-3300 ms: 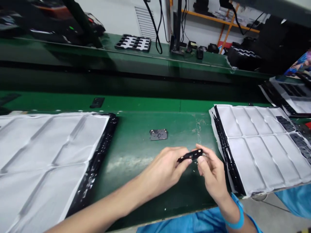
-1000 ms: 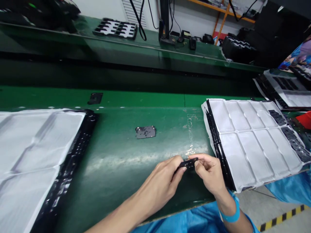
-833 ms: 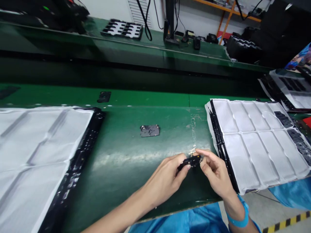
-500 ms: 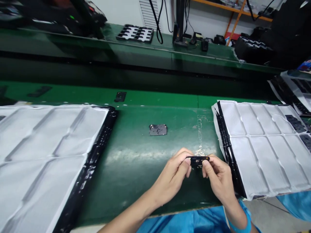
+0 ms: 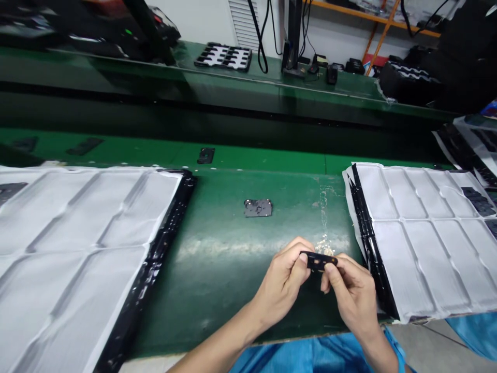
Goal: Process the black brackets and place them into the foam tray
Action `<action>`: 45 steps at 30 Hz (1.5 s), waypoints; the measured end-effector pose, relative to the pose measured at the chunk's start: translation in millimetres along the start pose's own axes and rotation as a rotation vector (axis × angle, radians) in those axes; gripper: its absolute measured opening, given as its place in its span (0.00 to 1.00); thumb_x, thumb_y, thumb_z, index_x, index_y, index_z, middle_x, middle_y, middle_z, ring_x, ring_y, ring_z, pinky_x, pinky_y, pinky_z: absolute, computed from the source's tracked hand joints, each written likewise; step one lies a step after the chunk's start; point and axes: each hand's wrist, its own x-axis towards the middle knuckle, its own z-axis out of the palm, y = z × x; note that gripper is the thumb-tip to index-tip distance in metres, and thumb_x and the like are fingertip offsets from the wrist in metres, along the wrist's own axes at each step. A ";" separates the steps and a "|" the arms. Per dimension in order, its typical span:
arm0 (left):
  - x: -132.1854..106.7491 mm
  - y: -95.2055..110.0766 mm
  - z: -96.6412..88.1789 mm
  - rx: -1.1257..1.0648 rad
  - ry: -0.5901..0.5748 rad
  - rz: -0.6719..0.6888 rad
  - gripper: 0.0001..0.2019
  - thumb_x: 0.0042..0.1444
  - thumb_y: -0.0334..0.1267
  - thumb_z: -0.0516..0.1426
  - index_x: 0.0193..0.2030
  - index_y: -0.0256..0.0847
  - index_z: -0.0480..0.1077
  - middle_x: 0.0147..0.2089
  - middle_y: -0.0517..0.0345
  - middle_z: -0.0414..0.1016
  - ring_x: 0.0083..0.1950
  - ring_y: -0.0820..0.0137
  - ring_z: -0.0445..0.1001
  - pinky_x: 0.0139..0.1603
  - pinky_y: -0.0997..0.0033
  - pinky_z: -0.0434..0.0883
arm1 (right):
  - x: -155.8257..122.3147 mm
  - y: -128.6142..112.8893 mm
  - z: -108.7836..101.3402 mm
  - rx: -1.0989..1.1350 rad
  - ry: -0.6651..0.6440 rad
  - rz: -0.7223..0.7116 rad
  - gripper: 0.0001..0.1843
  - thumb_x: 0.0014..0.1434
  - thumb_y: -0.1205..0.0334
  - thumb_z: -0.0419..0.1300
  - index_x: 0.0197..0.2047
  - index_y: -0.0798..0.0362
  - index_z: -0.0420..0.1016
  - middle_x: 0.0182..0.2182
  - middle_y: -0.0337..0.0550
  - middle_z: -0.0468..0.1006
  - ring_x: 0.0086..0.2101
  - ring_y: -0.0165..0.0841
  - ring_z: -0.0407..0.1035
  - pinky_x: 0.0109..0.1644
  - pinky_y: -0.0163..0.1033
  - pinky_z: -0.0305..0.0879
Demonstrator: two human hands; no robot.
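Between both hands I hold a small black plastic part (image 5: 319, 262) with cut-outs in it, its exact kind unclear. My left hand (image 5: 285, 274) pinches its left end between thumb and fingers. The right end is gripped by my right hand (image 5: 351, 287), thumb on the near face. Beyond the hands, a flat dark grey plate (image 5: 258, 207) with small holes lies on the green work surface (image 5: 225, 290). Pale crumbs (image 5: 325, 244) are scattered just past the held part.
A white compartmented tray (image 5: 70, 290) with black edging lies at left. Another such tray (image 5: 421, 248) lies at right, dark parts (image 5: 478, 201) in its far corner. More dark pieces (image 5: 205, 155) lie on the bright green strip. A black-and-white tray (image 5: 224, 56) rests on the back ledge.
The black part has tilted, its right end now lower and more of its cut-out face showing. Both hands keep their hold. The whole view has shifted slightly.
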 end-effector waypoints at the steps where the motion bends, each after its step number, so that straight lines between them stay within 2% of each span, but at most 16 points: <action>1: -0.2 -0.6 0.4 0.004 0.005 -0.003 0.21 0.75 0.49 0.46 0.35 0.39 0.69 0.40 0.55 0.68 0.30 0.72 0.65 0.30 0.71 0.65 | 0.1 -0.2 0.2 -0.002 0.003 0.000 0.20 0.74 0.59 0.57 0.28 0.52 0.74 0.24 0.39 0.72 0.25 0.32 0.69 0.31 0.36 0.66; 4: -0.4 -2.7 1.4 0.010 0.008 -0.012 0.22 0.75 0.49 0.45 0.36 0.39 0.70 0.39 0.54 0.68 0.31 0.71 0.66 0.29 0.72 0.64 | 0.8 -0.6 0.8 -0.005 0.007 0.005 0.21 0.74 0.59 0.57 0.27 0.52 0.74 0.24 0.39 0.72 0.25 0.32 0.70 0.30 0.35 0.67; 10: 1.7 -5.9 2.2 0.023 -0.015 0.021 0.20 0.76 0.44 0.44 0.38 0.39 0.71 0.40 0.54 0.69 0.33 0.70 0.67 0.32 0.71 0.66 | 0.8 -0.3 0.1 0.031 0.025 0.034 0.19 0.73 0.60 0.58 0.29 0.52 0.76 0.24 0.39 0.73 0.24 0.31 0.71 0.29 0.34 0.68; 17: 5.5 2.1 -1.4 -0.028 -0.084 0.008 0.18 0.74 0.41 0.44 0.39 0.39 0.69 0.37 0.57 0.66 0.33 0.70 0.66 0.36 0.68 0.66 | 1.0 0.7 -0.9 0.040 0.050 0.058 0.19 0.72 0.60 0.59 0.28 0.52 0.77 0.24 0.39 0.74 0.24 0.31 0.72 0.29 0.33 0.70; 26: 9.5 -6.0 5.8 -0.025 -0.010 -0.026 0.19 0.75 0.43 0.43 0.34 0.40 0.66 0.40 0.55 0.68 0.35 0.70 0.66 0.36 0.72 0.68 | -0.7 5.0 -0.2 -0.002 0.033 -0.002 0.18 0.73 0.64 0.58 0.29 0.52 0.77 0.26 0.39 0.74 0.26 0.30 0.72 0.32 0.33 0.69; 32: 9.3 -8.2 6.6 -0.011 0.007 0.025 0.19 0.74 0.37 0.43 0.33 0.39 0.67 0.39 0.56 0.68 0.34 0.71 0.67 0.36 0.71 0.66 | -1.0 6.6 -0.5 0.004 0.041 -0.021 0.18 0.73 0.64 0.58 0.29 0.53 0.77 0.26 0.39 0.74 0.26 0.31 0.73 0.32 0.33 0.68; 36: 7.1 -6.2 4.6 -0.007 -0.039 0.018 0.18 0.72 0.33 0.42 0.34 0.39 0.68 0.37 0.57 0.68 0.33 0.71 0.67 0.37 0.71 0.66 | -1.8 6.4 -2.3 0.006 0.060 0.012 0.19 0.73 0.63 0.59 0.28 0.52 0.77 0.25 0.39 0.75 0.26 0.31 0.73 0.32 0.33 0.68; 39: 4.2 -11.8 2.1 0.087 -0.098 0.002 0.13 0.71 0.31 0.45 0.38 0.40 0.68 0.34 0.60 0.69 0.33 0.70 0.68 0.37 0.71 0.67 | -1.0 7.7 -4.5 0.029 0.105 0.060 0.20 0.73 0.60 0.59 0.28 0.52 0.77 0.25 0.39 0.75 0.26 0.31 0.73 0.33 0.33 0.69; 42: 3.5 -19.5 -0.3 0.329 -0.129 0.058 0.11 0.70 0.29 0.47 0.41 0.40 0.70 0.36 0.58 0.74 0.36 0.68 0.74 0.40 0.69 0.69 | 1.7 9.6 -7.2 0.048 0.177 0.095 0.19 0.73 0.58 0.59 0.29 0.52 0.77 0.25 0.39 0.77 0.26 0.31 0.74 0.34 0.34 0.71; 45: 6.2 -18.8 -2.9 0.618 -0.204 0.178 0.15 0.71 0.27 0.46 0.47 0.41 0.74 0.38 0.55 0.79 0.39 0.63 0.77 0.50 0.57 0.71 | 4.9 10.8 -9.5 0.067 0.222 0.120 0.16 0.72 0.56 0.60 0.33 0.52 0.79 0.26 0.40 0.80 0.27 0.33 0.75 0.35 0.35 0.73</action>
